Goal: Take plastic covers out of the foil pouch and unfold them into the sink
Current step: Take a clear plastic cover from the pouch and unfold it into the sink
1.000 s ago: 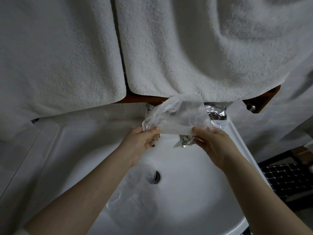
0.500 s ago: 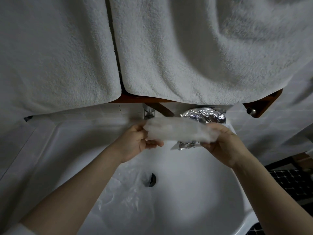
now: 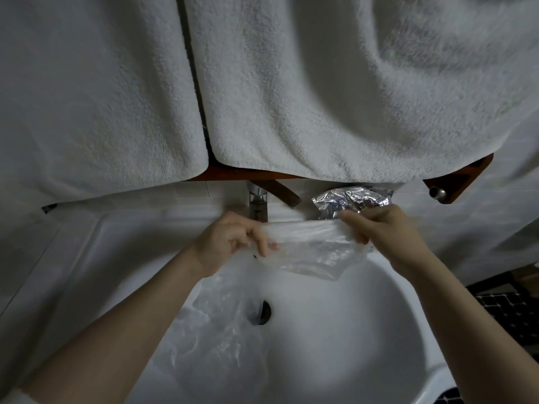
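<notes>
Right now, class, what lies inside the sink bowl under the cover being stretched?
In the sink lies a clear plastic cover, already spread, beside the dark drain. The stretched cover and the left hand hide the bowl's back wall.

Both hands, left (image 3: 230, 243) and right (image 3: 382, 231), pinch a plastic cover (image 3: 312, 249) stretched above the sink (image 3: 364, 330).

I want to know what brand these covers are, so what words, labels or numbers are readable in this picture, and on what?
None can be read.
Foil pouch: faint dark marks on the crinkled silver, too small and blurred to read.
Plastic cover gripped by the left hand and right hand: clear, no print visible.
Towels, tap, sink: no lettering visible.
</notes>
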The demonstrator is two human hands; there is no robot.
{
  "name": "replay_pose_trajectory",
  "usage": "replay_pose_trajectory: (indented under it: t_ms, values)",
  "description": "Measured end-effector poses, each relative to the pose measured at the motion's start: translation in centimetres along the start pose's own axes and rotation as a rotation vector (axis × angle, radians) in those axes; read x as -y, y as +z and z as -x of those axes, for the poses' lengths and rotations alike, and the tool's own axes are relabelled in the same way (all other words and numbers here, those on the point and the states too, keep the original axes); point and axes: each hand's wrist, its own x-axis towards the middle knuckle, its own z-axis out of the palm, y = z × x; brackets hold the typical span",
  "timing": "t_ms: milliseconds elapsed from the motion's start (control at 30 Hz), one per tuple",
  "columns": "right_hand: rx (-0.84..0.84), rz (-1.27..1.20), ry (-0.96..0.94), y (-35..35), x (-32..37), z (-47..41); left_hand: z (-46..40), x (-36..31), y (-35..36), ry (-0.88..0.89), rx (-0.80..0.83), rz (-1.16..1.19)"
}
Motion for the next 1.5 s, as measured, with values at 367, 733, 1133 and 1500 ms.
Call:
replay_pose_trajectory:
  t_ms: [367, 733, 1133, 1500]
  values:
    - [0.034, -0.218, 0.047, 2.6, -0.8, 1.0, -1.1, 1.8, 2.2, 0.045, -0.455, 0.065]
    - [-0.014, 0.041, -0.047, 1.9, 0.4, 0.7, -1.0, 2.1, 1.8, -0.076, -0.364, 0.122]
    - [0.049, -0.495, 0.196, 1.0, 0.2, 1.6, -0.1, 2.4, 0.7, -0.042, -0.218, 0.055]
    - [0.104, 0.023, -0.136, 2.9, 1.7, 1.6, -2.0, 0.0, 4.1, 0.047, -0.134, -0.228]
